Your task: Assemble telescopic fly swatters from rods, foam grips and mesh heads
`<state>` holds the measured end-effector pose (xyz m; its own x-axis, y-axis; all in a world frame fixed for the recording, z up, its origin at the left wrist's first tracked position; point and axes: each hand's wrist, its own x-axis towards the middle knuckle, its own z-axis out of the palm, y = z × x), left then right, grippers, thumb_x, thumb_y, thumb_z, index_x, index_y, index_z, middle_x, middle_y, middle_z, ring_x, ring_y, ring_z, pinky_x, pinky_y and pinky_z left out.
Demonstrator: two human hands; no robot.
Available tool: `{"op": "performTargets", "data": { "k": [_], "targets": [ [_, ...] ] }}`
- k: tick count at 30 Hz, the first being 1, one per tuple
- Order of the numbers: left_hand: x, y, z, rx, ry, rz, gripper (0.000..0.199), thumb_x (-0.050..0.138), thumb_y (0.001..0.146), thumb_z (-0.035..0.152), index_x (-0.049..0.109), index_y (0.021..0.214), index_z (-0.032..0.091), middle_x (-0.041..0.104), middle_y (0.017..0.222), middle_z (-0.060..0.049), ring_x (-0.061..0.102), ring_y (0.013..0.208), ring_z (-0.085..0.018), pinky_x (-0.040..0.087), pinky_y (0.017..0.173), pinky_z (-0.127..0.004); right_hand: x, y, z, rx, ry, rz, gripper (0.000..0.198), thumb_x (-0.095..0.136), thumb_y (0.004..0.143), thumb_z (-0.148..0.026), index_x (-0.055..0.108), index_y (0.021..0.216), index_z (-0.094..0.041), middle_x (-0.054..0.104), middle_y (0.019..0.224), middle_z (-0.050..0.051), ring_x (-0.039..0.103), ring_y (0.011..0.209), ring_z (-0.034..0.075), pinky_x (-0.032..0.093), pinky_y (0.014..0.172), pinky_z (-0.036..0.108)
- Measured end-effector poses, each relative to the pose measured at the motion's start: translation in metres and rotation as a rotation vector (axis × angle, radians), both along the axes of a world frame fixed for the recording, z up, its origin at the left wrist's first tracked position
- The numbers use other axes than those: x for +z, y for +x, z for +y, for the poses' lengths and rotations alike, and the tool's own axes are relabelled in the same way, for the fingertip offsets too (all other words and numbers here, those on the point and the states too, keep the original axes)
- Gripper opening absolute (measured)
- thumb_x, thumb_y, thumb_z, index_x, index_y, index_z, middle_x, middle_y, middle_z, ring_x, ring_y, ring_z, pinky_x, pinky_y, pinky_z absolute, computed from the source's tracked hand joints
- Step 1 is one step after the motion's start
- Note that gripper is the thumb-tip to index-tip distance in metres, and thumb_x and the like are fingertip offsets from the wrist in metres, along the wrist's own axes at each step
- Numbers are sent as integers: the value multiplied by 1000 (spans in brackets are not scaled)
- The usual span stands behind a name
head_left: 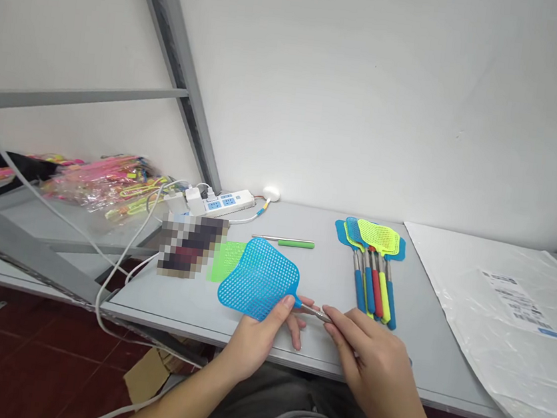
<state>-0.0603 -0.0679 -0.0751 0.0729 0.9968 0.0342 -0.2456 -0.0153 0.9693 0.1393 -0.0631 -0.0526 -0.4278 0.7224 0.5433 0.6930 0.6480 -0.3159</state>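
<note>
A blue fly swatter with a perforated head is held in front of me, above the table's near edge. My left hand pinches it at the neck, thumb on top, its other fingers partly spread beneath. My right hand is closed on the thin metal rod, hiding the rest of the handle. Behind the blue head lies a light green swatter head, partly covered. Further back rest a bare metal rod and a green handle. Several finished-looking swatters lie bunched to the right, heads toward the wall.
A white power strip with plugs and cables stands at the back left, near a blurred-out object. A large white plastic package covers the table's right side. Bagged colourful items fill the left shelf beyond a grey metal post.
</note>
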Motion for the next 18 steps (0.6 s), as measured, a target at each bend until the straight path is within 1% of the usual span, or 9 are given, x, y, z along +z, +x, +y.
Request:
{"op": "performTargets", "data": {
  "k": [3,7,9,14,18],
  "targets": [
    [0,0,0,9,-10,-1,38,49,97,45,71,109,16,67,61,-2,65,66,-18,51,87,-37,2,0,0,0,49,18,25,52,98,-23,66,118,-22,63,79,3,58,69,16,39,62,28],
    [0,2,0,13,-1,-19,42,49,96,48,71,111,15,65,56,-2,68,73,-22,49,91,-39,-1,-3,0,-13,76,62,24,54,97,-20,67,117,-21,65,81,5,59,73,17,42,67,29],
    [0,3,0,36,0,-36,41,51,95,48,72,110,15,65,55,-2,68,74,-22,49,91,-40,-3,-4,-1,-14,80,80,24,55,96,-19,67,117,-21,65,81,5,59,74,18,43,68,30],
    [0,4,1,86,-8,-85,37,51,96,46,72,104,16,65,56,-1,63,59,-18,50,88,-39,-4,-10,-2,7,88,110,25,57,94,-15,67,117,-21,66,81,5,59,73,18,43,69,31],
    [4,4,3,113,-19,-162,35,55,94,45,73,94,16,71,72,-3,58,53,-13,52,81,-37,2,-16,0,27,92,107,24,56,95,-16,68,115,-21,65,80,5,58,74,18,42,68,31]
  ]
}}
